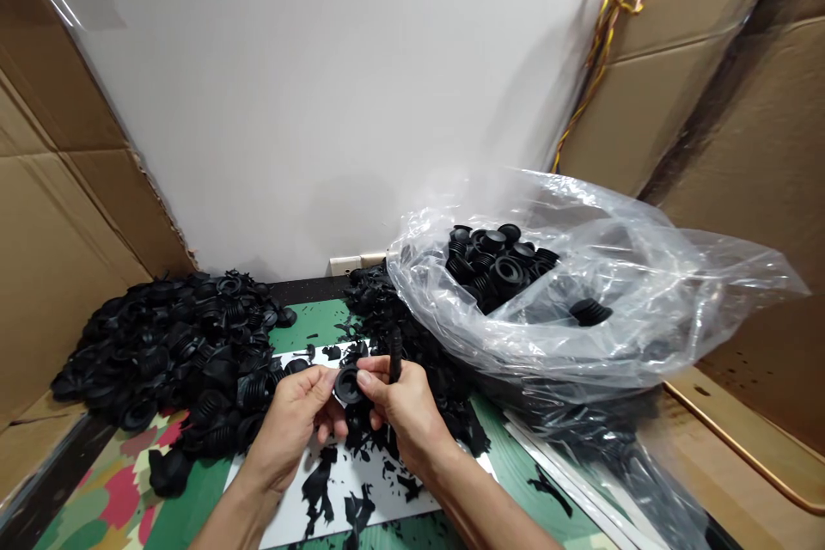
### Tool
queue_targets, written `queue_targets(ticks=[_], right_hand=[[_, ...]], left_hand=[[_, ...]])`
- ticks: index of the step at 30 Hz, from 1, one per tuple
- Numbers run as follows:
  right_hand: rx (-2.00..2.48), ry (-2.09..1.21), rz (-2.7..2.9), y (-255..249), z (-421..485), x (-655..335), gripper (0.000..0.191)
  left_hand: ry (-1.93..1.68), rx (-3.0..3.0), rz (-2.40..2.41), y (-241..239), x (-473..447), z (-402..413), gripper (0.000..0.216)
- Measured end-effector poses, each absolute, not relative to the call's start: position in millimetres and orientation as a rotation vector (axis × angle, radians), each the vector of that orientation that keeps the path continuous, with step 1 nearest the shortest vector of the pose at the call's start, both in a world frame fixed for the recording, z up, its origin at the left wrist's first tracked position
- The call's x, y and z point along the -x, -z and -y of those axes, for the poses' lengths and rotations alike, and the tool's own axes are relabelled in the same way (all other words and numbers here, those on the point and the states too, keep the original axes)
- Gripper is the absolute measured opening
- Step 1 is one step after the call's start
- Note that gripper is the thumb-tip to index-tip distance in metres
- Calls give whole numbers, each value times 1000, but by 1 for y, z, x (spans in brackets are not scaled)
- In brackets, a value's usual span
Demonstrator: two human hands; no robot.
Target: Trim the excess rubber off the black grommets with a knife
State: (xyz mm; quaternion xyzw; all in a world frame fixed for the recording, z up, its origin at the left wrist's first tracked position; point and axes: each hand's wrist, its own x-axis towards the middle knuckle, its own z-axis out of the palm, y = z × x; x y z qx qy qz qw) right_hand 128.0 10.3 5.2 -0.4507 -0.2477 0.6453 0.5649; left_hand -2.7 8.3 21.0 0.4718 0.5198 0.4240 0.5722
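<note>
My left hand (pixel 297 412) pinches the near edge of a round black rubber grommet (pixel 349 385), its ring-shaped open face turned up toward me. My right hand (pixel 411 409) has its thumb and forefinger on the grommet's other side. A slim black tool handle (pixel 395 352) stands up out of my right hand; its working end is hidden, so its kind cannot be told. Beneath both hands lies a white board (pixel 380 505) strewn with thin black rubber scraps (pixel 319 481).
A large heap of black rubber pieces (pixel 186 344) lies at the left. More scraps pile up behind my right hand. At the right, a clear plastic bag (pixel 619 352) holds several ribbed black parts (pixel 506 262). Cardboard walls (pixel 70 155) flank the green table surface (pixel 315 322).
</note>
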Motion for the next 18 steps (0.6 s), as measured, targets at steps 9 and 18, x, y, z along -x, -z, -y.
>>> queue_targets(ticks=[9, 18], right_hand=[[1065, -1491, 652, 0, -11, -126, 29], [1085, -1485, 702, 1, -1, -134, 50]], left_hand=[[-1044, -1074, -1166, -21, 0, -8, 41], [-1349, -961, -1249, -68, 54, 27, 33]])
